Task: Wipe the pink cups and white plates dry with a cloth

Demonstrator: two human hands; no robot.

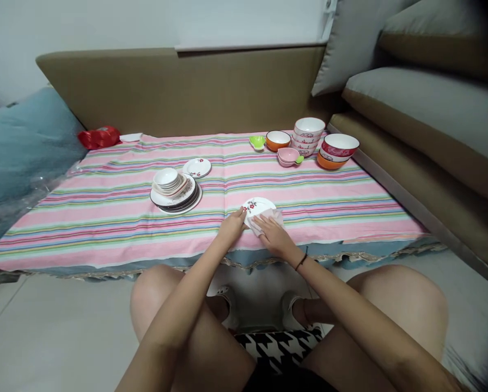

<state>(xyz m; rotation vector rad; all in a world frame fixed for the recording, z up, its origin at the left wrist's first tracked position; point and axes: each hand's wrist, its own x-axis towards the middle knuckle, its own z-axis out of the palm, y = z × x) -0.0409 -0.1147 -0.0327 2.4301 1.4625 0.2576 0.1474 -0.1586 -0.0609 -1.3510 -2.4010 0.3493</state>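
Observation:
A white plate with red flowers lies on the striped cloth near the front edge. My left hand grips its left rim, thumb on top. Under my right hand a thin whitish tissue is pressed against the plate's lower right part; my fingers lie over it, and part of the plate is hidden there. To the left stand stacked plates with small white bowls on top. Another flowered plate sits just behind that stack.
Stacked bowls, more bowls, an orange bowl, pink dishes and a green dish stand at the back right. A red bundle lies back left. Cushions rise on the right.

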